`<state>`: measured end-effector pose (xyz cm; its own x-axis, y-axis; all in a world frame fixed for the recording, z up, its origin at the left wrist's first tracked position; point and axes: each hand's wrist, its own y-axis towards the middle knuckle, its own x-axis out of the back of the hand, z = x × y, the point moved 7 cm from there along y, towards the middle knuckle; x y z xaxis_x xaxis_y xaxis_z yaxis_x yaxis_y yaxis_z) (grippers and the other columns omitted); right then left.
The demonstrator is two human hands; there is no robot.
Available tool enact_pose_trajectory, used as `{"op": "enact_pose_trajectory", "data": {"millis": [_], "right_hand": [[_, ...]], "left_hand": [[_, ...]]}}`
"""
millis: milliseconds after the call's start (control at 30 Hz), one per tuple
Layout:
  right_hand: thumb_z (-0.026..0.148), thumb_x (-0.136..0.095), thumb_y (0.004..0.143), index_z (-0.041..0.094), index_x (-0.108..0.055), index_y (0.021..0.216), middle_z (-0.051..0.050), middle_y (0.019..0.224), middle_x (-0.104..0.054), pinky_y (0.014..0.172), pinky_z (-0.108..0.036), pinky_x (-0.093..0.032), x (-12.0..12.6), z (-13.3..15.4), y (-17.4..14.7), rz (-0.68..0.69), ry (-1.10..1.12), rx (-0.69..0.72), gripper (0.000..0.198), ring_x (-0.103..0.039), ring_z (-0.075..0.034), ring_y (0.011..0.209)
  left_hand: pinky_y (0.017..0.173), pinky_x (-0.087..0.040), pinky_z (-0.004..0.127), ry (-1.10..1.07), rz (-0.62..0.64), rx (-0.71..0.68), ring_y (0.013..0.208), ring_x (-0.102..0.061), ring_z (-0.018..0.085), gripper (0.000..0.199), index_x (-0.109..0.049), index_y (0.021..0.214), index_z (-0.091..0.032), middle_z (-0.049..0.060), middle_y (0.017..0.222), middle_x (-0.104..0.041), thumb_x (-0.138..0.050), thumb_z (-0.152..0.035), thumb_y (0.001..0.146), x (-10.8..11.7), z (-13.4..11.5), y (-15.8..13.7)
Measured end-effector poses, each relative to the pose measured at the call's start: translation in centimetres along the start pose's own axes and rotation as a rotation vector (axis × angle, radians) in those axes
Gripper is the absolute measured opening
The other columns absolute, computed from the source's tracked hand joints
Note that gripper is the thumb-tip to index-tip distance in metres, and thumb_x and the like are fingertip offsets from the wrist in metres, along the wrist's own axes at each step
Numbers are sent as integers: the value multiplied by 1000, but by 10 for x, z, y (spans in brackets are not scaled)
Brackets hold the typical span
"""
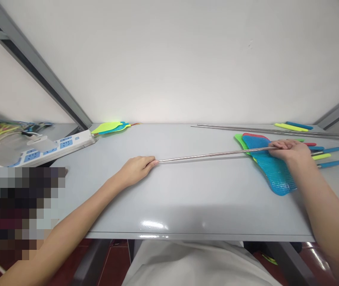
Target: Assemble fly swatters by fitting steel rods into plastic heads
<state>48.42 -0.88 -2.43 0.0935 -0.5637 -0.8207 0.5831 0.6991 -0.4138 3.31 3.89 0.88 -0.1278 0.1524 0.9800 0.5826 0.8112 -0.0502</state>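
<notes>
1. Head view: left hand (136, 170) pinches one end of a thin metal rod (214, 154); right hand (291, 150) grips its other end, above the table (187, 198).
2. Stacked mesh swatter heads (272, 169) lie beneath the right hand.
3. Two more long rods (270, 130) rest near the wall; several coloured handles (328, 157) lie beyond; a power strip (57, 147) sits far left.

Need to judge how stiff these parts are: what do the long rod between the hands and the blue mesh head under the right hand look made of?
The rod looks like bare metal, probably steel: thin, straight, silvery with a dull sheen. The blue mesh head looks like moulded plastic: bright, slightly translucent, with a fine square grid. Both are judged by look alone.
</notes>
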Motion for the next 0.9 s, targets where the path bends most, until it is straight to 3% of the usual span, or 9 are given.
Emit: {"op": "enact_pose_trajectory", "data": {"millis": [367, 600, 900], "right_hand": [[10, -21, 73, 18, -8, 56, 6, 39, -12, 28, -19, -12, -6, 21, -6, 87, 123, 126, 22, -11, -7, 30], [12, -21, 74, 19, -11, 55, 6, 38, -11, 28, -19, -8, -15, 13, -6, 244, 202, 31, 23, -9, -8, 30], [10, -23, 73, 20, -7, 58, 7, 39, -12, 29, -18, -10, -11, -3, -7, 212, 219, 23, 24, -10, -8, 32]], "left_hand": [[50, -30, 25, 118, -12, -62, 51, -47, 14, 37, -39, 69, -20, 0, 60, -52, -12, -39, 86, -9, -26, -4], [48, -29, 25, 162, -25, -68, 50, -48, 14, 38, -40, 69, -20, 0, 61, -54, -12, -37, 87, -14, -35, -7], [46, -26, 25, 182, -25, -56, 50, -49, 14, 37, -42, 71, -20, 0, 61, -55, -13, -36, 87, -15, -35, -6]]}}
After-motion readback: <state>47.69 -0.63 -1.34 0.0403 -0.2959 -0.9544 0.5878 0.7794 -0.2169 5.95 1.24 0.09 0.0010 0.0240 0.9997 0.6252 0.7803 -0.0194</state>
